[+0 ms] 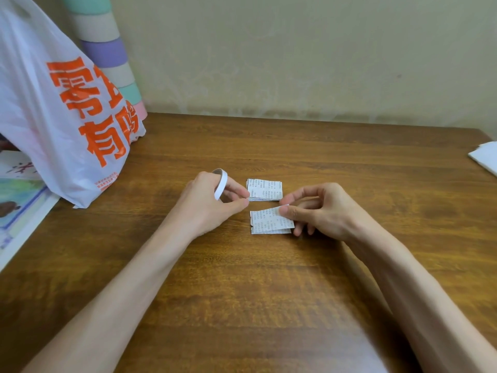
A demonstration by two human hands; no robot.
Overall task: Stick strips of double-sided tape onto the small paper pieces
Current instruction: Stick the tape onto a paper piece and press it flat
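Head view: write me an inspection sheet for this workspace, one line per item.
Surface: wooden table, brown grain.
Job's things: tape roll looped over the left fingers; neat paper stack farther back; near pile of loose pieces, its top piece tilted.
Clutter: plastic bag with orange print and printed sheets at left; white paper at the right edge.
Grippers: left hand carries the roll, thumb and forefinger pinched together; right hand pinches the top piece's right end.
Cables: nothing seen.
Surroundings: beige wall; column of coloured rolls behind the bag.
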